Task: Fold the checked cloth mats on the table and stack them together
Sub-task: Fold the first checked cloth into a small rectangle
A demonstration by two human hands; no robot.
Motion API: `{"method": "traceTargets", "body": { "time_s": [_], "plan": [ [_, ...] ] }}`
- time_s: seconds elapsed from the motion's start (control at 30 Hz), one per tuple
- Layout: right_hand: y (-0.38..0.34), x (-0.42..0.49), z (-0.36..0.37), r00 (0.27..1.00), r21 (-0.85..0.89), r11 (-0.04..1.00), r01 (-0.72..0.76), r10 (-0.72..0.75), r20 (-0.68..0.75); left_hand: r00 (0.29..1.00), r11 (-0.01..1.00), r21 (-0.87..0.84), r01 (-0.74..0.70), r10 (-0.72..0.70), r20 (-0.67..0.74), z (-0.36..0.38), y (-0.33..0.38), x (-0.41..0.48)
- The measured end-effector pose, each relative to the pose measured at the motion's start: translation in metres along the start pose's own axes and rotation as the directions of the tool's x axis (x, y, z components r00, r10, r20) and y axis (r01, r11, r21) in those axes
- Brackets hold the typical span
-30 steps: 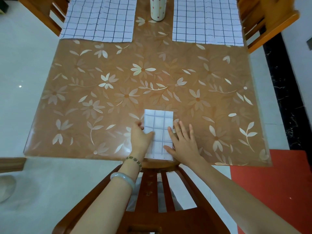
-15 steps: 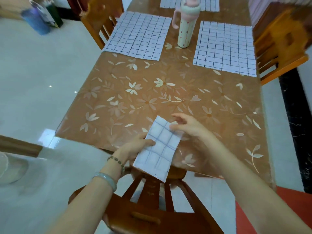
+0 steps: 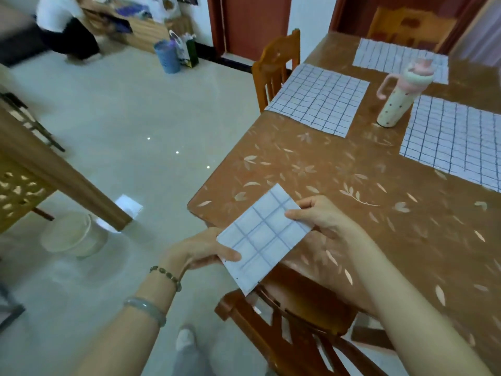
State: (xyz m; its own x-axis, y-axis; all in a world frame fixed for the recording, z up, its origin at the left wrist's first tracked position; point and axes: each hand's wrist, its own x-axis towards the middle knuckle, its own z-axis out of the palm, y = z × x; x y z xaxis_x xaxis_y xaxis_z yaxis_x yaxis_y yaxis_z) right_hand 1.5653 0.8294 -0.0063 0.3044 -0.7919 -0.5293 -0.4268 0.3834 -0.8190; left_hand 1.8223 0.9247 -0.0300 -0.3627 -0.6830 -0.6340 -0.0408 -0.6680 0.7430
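Note:
A folded checked mat [image 3: 264, 236], a small white rectangle with blue lines, hangs in the air over the table's near left corner. My left hand [image 3: 202, 249] grips its lower left edge, thumb on top. My right hand [image 3: 318, 215] pinches its upper right edge. Three unfolded checked mats lie flat on the brown flowered table [image 3: 366, 213]: one at the left edge [image 3: 318, 100], one at the right [image 3: 455, 142], one at the far end [image 3: 390, 59].
A spotted bottle with a pink lid [image 3: 398, 101] stands between the flat mats. A wooden chair [image 3: 295, 318] is tucked in below my hands, another chair [image 3: 276, 69] at the table's left side. On the floor sit a white bucket [image 3: 73, 236] and a crouching person [image 3: 65, 25].
The folded mat has left the table top and now hangs between both hands, turned at an angle. My view has swung to the left, showing the floor and room.

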Motion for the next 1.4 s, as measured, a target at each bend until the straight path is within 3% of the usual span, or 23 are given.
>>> {"method": "traceTargets", "body": {
  "time_s": [0.23, 0.47, 0.9, 1.2, 1.4],
  "plan": [
    [-0.049, 0.025, 0.13, 0.988, 0.248, 0.968, -0.041, 0.075, -0.133, 0.925, 0.936, -0.286, -0.204, 0.089, -0.369, -0.125, -0.019, -0.052],
    [-0.085, 0.036, 0.233, 0.972, 0.472, 0.877, -0.09, 0.179, -0.149, 0.868, 0.885, -0.351, -0.306, 0.108, -0.486, -0.212, -0.013, -0.086],
    [-0.117, 0.094, 0.25, 0.945, 0.629, 0.775, -0.056, 0.244, -0.216, 0.903, 0.914, -0.319, -0.252, 0.104, -0.417, -0.287, 0.033, -0.034],
    [-0.143, 0.19, 0.197, 0.905, 0.667, 0.744, 0.02, 0.271, -0.329, 0.931, 0.981, -0.115, -0.158, 0.109, -0.349, -0.332, 0.125, 0.057],
    [-0.168, 0.23, 0.162, 0.875, 0.707, 0.705, 0.062, 0.303, -0.378, 0.962, 0.99, -0.075, -0.122, 0.099, -0.253, -0.345, 0.185, 0.113]
  ]
}}
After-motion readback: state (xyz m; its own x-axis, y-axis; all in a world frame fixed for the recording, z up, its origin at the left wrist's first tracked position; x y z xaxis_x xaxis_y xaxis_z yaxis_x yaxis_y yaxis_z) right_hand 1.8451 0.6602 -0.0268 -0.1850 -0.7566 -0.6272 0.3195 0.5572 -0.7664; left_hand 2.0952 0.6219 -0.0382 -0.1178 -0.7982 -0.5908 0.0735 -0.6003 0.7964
